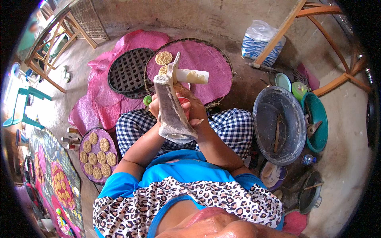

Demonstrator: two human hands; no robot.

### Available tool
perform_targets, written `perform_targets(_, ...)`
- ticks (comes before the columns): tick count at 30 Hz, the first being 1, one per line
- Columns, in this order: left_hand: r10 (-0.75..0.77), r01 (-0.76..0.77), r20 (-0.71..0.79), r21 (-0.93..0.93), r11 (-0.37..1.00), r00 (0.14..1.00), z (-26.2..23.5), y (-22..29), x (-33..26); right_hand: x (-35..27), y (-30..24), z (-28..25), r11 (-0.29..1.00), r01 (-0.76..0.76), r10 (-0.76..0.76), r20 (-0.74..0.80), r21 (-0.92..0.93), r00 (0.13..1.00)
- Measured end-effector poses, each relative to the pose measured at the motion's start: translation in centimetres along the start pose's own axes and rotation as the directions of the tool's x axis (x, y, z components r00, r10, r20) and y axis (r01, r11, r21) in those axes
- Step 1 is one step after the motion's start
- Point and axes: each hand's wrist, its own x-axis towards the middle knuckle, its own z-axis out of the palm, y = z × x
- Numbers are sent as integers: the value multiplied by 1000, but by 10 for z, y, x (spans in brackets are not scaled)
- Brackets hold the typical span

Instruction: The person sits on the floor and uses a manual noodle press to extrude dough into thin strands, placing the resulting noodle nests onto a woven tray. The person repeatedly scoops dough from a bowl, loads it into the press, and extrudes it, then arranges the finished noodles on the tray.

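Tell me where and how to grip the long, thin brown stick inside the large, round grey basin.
The stick is probably best pinched across its middle, from above: it is slim, lying roughly front to back, and the walls of the basin surround it, leaving only the open top to reach through.

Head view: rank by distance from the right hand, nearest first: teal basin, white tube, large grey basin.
From the right hand:
1. White tube: just beyond the hand.
2. Large grey basin: to the person's right.
3. Teal basin: farther right, past the grey one.
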Motion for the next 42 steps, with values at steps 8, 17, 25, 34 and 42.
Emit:
perform_targets(8, -176, 172, -206, -34, 984, 963, 12, -6, 0, 1, 20, -11, 974, -128, 161, -169, 187, 972)
perform_targets(17, -474, 469, -102, -67, 881, 875, 18, -33, 23, -16, -13, -43, 966, 44, -113, -265, -255, 958)
perform_targets(25, -593, 563, 262, -721, 403, 761, 75, -54, 70, 7, -104, -71, 690, 425, -585, -106, -586, 804)
perform_targets(34, -449, 639, 455, -515, 572, 769, 96, -44, 95, 35, -93, -85, -7, 291, -667, 221, -957, 712)
perform_targets(42, -152, 231, 486, -106, 967, 860, 94, -53, 101, 50, -85, -111, 422, 240, -418, 48, -874, 907)
